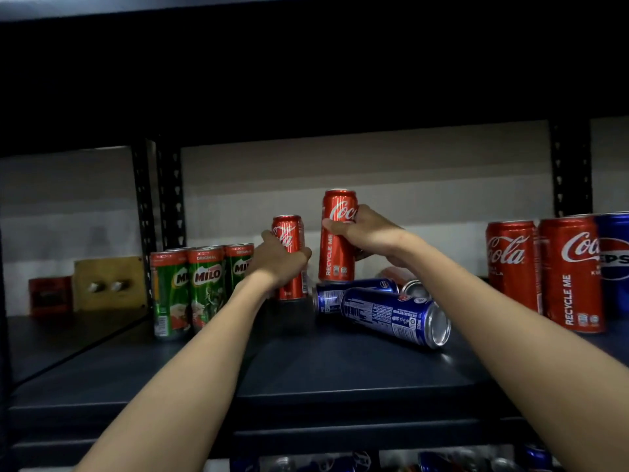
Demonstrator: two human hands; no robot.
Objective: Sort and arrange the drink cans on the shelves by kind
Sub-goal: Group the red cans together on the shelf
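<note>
A: What do your hands hold?
B: Your left hand [279,258] grips one upright Coke [289,257] beside the Milos [204,284]; your right hand [366,235] holds another Coke [337,240] above the fallen Pepsis [391,313] on the shelf [306,362]

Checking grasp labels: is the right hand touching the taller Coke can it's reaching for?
Touching. The head view shows the right hand wrapped round the raised Coca-Cola can, thumb across its front under the logo, fingers behind it.
</note>
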